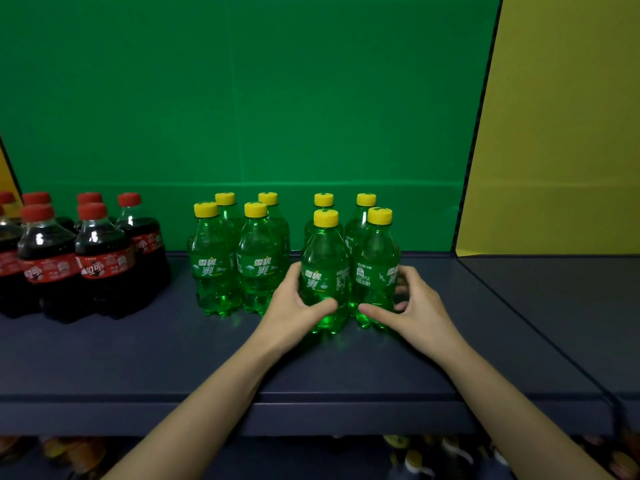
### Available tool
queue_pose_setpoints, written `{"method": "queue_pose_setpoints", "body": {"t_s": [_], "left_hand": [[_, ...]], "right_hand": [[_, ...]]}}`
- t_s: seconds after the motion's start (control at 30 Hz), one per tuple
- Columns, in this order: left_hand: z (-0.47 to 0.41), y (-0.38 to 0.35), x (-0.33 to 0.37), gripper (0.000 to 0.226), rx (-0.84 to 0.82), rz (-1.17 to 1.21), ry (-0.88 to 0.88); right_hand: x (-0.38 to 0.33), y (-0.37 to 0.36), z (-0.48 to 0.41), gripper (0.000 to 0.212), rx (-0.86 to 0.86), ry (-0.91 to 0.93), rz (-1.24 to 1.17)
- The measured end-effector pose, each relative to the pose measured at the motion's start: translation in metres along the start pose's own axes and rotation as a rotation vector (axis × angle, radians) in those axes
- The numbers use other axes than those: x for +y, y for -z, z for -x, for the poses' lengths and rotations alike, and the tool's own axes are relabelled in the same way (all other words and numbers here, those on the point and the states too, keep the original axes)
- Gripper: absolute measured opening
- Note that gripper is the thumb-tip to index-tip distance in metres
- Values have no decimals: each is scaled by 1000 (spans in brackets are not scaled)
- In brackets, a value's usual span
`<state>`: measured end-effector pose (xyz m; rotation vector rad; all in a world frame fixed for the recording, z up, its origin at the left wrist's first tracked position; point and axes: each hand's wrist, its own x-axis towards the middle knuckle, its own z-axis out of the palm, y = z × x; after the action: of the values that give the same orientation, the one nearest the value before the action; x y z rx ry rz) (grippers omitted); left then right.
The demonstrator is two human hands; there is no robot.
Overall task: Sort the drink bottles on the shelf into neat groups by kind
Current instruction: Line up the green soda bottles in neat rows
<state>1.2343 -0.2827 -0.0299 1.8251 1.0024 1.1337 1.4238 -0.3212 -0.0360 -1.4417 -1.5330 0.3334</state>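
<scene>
While both hands clamp front two green bottles, we judge step as merging the two green clusters. Left hand (298,299): thumb across front, fingers curled round left front bottle (323,268). Right hand (412,306): thumb low, fingers wrapped round right front bottle (375,265). Back pair (323,199) just behind fingertips. Other green group (239,265) left of left fingers, cola bottles (100,258) well beyond. Next move likely calls for upright slide leftward along shelf (173,358).
</scene>
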Motion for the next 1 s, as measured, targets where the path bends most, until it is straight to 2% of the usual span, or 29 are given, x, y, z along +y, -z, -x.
{"method": "queue_pose_setpoints", "body": {"t_s": [0.07, 0.13, 0.33, 0.47, 0.9, 1.0], "left_hand": [[-2, 1, -3, 62, 63, -67, -23], [-2, 1, -2, 56, 111, -102, -46], [-1, -4, -1, 84, 281, -346, -159], [-4, -6, -1, 84, 350, -382, -179], [-7, -10, 1, 87, 353, -440, -142], [3, -2, -1, 76, 373, -441, -203]], "right_hand": [[0, 0, 1, 72, 0, 8, 7], [0, 1, 1, 67, -4, 14, -3], [1, -3, -1, 71, 46, 2, 52], [-2, -7, -4, 73, 88, 7, 120], [-6, -13, -12, 78, 55, -11, 52], [-4, -10, -9, 81, 49, -25, 11]]}}
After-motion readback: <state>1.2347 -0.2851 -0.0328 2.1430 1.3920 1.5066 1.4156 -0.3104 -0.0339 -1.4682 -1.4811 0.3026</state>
